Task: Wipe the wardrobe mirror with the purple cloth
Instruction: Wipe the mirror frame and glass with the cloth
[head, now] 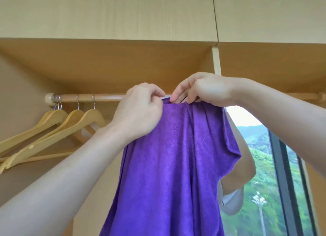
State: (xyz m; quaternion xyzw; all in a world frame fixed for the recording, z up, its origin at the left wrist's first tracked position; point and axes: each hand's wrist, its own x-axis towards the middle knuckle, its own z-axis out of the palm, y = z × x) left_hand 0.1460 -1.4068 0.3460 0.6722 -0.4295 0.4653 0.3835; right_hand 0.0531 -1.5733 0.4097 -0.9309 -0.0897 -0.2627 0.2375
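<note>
The purple cloth (172, 165) hangs in long folds in the middle of the view, its top edge level with the wooden rail (88, 97). My left hand (141, 110) pinches the top edge at its left corner. Just to the right, my right hand (202, 89) grips the same edge with curled fingers. Behind the cloth at the lower right, the wardrobe mirror (264, 165) reflects an arm, a dark window frame and green hills. The cloth hides the mirror's left part.
Several wooden hangers (70, 123) hang at the rail's left end inside the open wardrobe. Closed upper cabinet doors (123, 13) span the top of the view. A vertical divider panel (216, 61) stands above my right hand.
</note>
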